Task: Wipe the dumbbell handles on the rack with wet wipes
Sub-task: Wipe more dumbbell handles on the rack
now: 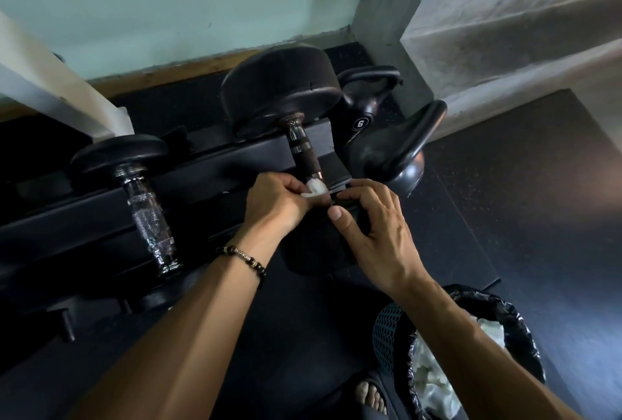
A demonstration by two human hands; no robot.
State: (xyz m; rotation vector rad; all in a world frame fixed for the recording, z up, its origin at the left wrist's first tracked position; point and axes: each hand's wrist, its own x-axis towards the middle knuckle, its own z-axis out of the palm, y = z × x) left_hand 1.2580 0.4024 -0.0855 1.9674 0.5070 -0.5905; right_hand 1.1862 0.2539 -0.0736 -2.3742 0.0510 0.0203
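Two hands meet at the near end of a dumbbell handle on the rack: the left hand pinches a wet wipe against it, the right hand curls over the near weight. Pinched so small, the wipe could slip off. That near weight is hidden, probably under both hands; beyond, a kettlebell stands half-covered.

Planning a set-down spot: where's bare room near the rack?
Free: dark floor mat right of the kettlebells, beyond the bin. Crowded: rack around both hands, left hand with wipe, right hand.
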